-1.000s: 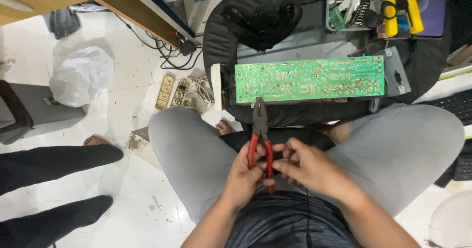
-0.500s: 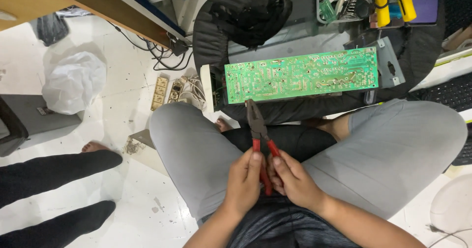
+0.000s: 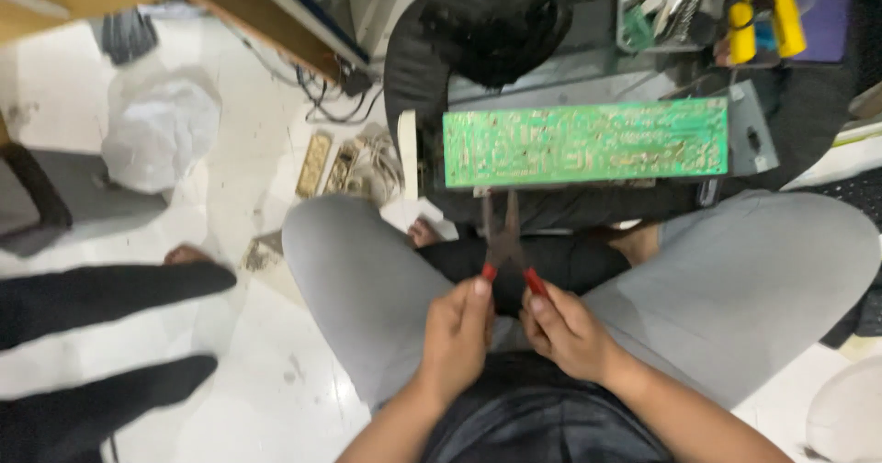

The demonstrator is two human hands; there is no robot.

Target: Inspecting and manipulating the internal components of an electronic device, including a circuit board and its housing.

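Observation:
I sit cross-legged in grey trousers. Red-handled pliers (image 3: 503, 242) point away from me, jaws toward a long green circuit board (image 3: 585, 142) lying just beyond my knees. My left hand (image 3: 457, 334) grips the left red handle and my right hand (image 3: 562, 331) grips the right one; the handles are spread apart. The plier jaws are blurred and sit just below the board's near edge.
A black bag (image 3: 496, 36) and a tray of yellow-handled tools (image 3: 758, 8) lie behind the board. A white plastic bag (image 3: 158, 128) and small brown boards (image 3: 329, 162) rest on the pale floor at left. Another person's black-clad legs (image 3: 101, 334) stretch in from the left.
The view has shifted slightly. My hands have parted, each taking one handle, and the pliers' handles have spread open.

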